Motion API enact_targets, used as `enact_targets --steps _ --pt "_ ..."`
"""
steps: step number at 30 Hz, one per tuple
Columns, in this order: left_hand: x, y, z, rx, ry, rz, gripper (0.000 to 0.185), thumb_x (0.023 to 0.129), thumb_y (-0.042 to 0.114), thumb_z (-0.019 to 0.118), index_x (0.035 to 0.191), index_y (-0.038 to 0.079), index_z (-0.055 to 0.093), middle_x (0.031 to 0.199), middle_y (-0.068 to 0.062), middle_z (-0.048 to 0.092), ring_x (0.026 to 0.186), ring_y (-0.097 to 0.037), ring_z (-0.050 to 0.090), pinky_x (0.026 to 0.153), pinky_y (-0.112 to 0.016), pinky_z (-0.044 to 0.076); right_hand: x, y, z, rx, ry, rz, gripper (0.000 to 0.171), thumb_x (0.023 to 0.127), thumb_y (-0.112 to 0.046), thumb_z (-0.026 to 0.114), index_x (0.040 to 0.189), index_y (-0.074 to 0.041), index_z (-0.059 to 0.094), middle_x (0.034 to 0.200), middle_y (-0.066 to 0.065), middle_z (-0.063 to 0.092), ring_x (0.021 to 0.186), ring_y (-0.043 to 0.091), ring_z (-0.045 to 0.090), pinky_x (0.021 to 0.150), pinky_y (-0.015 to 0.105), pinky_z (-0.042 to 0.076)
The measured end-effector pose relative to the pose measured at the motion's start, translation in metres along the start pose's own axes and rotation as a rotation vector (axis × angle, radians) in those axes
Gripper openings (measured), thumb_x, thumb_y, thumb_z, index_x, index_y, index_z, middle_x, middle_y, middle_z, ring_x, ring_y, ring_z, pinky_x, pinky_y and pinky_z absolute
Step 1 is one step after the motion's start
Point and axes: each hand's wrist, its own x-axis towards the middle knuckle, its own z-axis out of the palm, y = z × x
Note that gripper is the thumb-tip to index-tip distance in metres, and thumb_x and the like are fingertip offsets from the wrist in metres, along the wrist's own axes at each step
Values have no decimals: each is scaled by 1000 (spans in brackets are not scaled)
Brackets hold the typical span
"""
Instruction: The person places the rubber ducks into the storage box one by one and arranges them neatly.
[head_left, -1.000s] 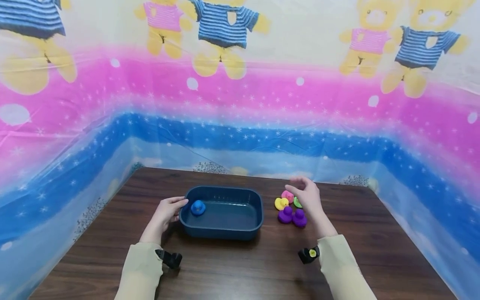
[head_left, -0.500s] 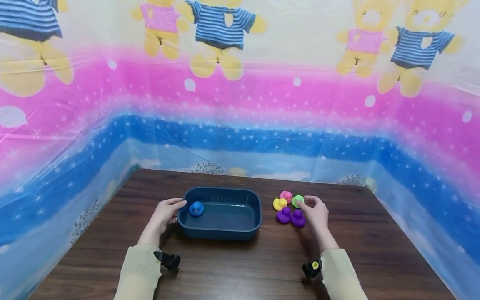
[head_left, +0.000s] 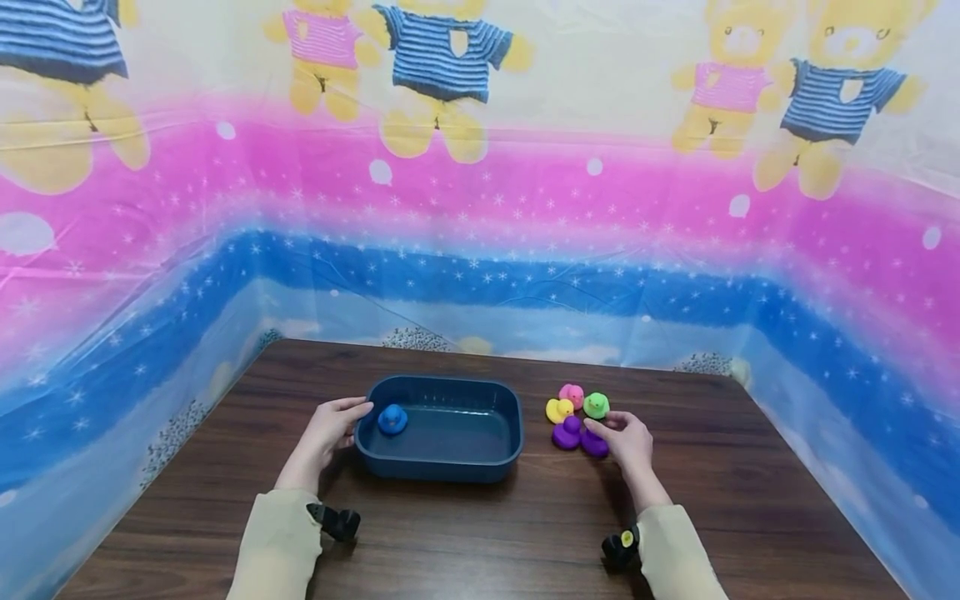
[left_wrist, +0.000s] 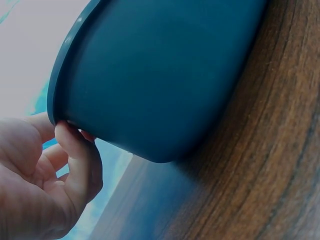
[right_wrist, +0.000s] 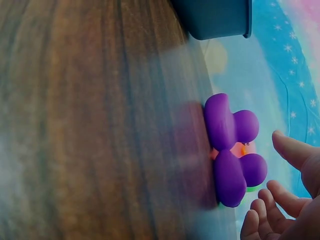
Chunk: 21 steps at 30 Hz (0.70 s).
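You work at a dark brown wooden table (head_left: 487, 533), and a plastic sheet (head_left: 480, 217) printed with teddy bears, pink and blue bands surrounds it on three sides.

Take the blue tub (head_left: 441, 457) as the landmark; it stands on the table near the middle. To the right of the tub there is a small group of toy ducks, close together: a yellow duck (head_left: 558, 409), a pink duck (head_left: 572, 393) and a green duck (head_left: 596, 405) behind, and two purple ducks in front. The left purple duck (head_left: 567, 432) is free. Your right hand (head_left: 628, 442) is at the right purple duck (head_left: 592, 444); the fingers (right_wrist: 292, 150) are spread open around it, and nothing stands between the hand and the duck.

Inside the tub, at its left end, one blue duck (head_left: 392, 419) sits. Your left hand (head_left: 324, 433) holds the rim of the tub at the left end, with the fingers (left_wrist: 80, 155) curled under the edge.
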Motion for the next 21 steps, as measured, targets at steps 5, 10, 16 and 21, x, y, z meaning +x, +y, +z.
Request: enact_targets --steps 5,10,16,21 --pt "-1 0 0 -2 -2 7 53 101 27 56 142 -4 45 87 -1 59 68 -10 51 62 -23 45 0 6 0 -14 -22 7 55 84 -31 75 123 5 60 122 26 60 113 38 54 96 49 42" --pt "-1 0 -1 -3 -11 15 54 101 28 56 143 -4 45 84 -1 58 67 -11 51 62 -23 45 -2 9 2 -26 -40 14 54 85 -32 76 120 5 60 122 26 60 113 38 54 95 50 43" --pt "-2 1 -1 3 -5 13 52 101 27 56 142 -3 46 92 -4 60 70 -12 52 64 -23 46 -2 10 4 -63 -35 21 53 85 -33 76 118 6 60 126 27 57 115 39 52 97 50 41" --pt "-2 0 -1 -5 -2 24 54 99 29 58 142 -3 47 100 -8 62 73 -13 54 64 -23 47 -2 10 5 -93 -23 21 52 85 -34 75 114 6 60 122 28 58 111 39 52 93 49 42"
